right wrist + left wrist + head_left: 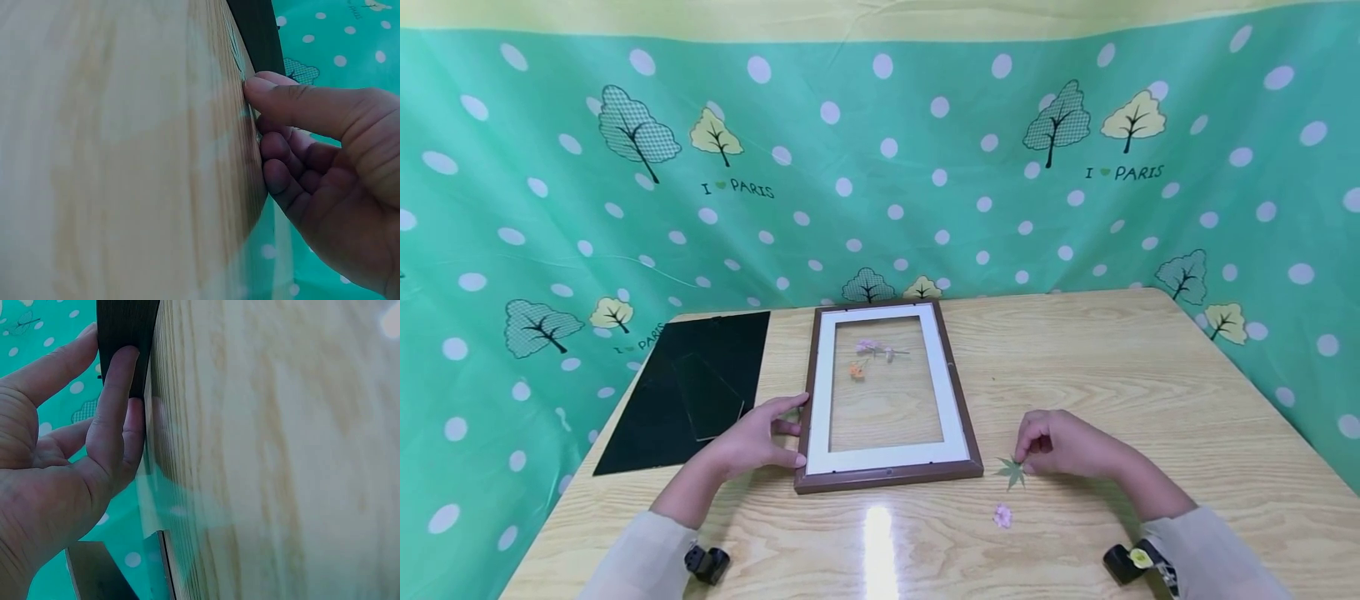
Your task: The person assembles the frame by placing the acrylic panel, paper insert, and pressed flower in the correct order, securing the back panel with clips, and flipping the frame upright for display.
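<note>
A brown picture frame [964, 408] with a white mat [895, 457] lies in the middle of the table. Within its opening are a pink flower sprig [868, 345] and a small orange flower [857, 370]. My left hand [752, 442] touches the frame's left outer side with spread thumb and fingers; the left wrist view shows its fingertips against the dark side [119, 331]. Right of the frame, my right hand [1067, 446] pinches a green maple leaf [1011, 472] between thumb and finger, low over the table. A loose pink flower [1002, 516] lies just below the leaf.
A black backing board [640, 425] lies at the left of the table, with a thin rectangular outline on it. Behind the wooden table [1112, 358] hangs a green dotted curtain [887, 208], which also runs along both sides.
</note>
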Motion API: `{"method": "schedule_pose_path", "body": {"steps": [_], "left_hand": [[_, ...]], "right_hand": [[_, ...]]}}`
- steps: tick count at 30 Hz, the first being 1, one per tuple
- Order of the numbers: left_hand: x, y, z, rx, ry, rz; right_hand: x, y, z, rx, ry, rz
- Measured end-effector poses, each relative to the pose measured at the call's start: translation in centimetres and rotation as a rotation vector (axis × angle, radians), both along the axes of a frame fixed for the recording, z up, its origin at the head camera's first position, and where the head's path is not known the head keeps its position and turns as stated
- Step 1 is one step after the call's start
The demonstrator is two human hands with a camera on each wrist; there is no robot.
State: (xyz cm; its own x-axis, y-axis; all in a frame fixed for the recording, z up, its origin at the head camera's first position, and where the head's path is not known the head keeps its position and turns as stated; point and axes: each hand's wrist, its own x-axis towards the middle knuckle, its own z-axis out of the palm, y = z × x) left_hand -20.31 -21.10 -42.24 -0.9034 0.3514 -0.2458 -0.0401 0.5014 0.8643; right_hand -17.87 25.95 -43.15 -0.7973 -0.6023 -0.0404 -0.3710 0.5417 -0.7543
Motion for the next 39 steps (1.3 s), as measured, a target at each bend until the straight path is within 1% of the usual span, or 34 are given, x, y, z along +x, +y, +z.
{"method": "schedule_pose_path", "body": {"steps": [7, 10, 17, 19, 21, 23, 26, 29, 37, 39], "left_hand": [[0.0, -0.1, -0.1, -0.005, 0.005, 0.001], [0.0, -0.1, -0.1, -0.013, 0.006, 0.006], [-0.1, 0.1, -0.3, -0.044, 0.01, 0.028], [-0.1, 0.1, -0.3, -0.048, 0.01, 0.038], [-0.1, 0.0, -0.2, -0.051, 0.013, 0.026], [0.0, 0.0, -0.2, -0.052, 0.017, 0.019], [0.0, -0.1, -0.2, -0.053, 0.019, 0.012], [0.1, 0.0, -0.3, -0.057, 0.016, 0.024], [0.1, 0.0, -0.2, -0.057, 0.022, 0.009], [0.1, 0.1, -0.1, -0.061, 0.018, 0.019]], "right_hand": [[0.0, -0.2, -0.3, -0.018, 0.042, -0.003], [0.0, -0.3, -0.4, -0.006, 0.063, -0.016], [-0.4, -0.2, -0.1, 0.09, 0.101, -0.134], [-0.6, 0.0, -0.1, 0.103, 0.112, -0.164], [-0.7, 0.2, -0.1, 0.1, 0.107, -0.179], [-0.9, 0.5, -0.2, 0.089, 0.097, -0.179], [-1.0, 0.6, -0.4, 0.071, 0.084, -0.154], [-1.0, 0.7, -0.5, 0.064, 0.085, -0.134], [-0.8, 0.3, -0.4, 0.077, 0.087, -0.159], [-0.8, 0.2, -0.4, 0.079, 0.072, -0.167]]}}
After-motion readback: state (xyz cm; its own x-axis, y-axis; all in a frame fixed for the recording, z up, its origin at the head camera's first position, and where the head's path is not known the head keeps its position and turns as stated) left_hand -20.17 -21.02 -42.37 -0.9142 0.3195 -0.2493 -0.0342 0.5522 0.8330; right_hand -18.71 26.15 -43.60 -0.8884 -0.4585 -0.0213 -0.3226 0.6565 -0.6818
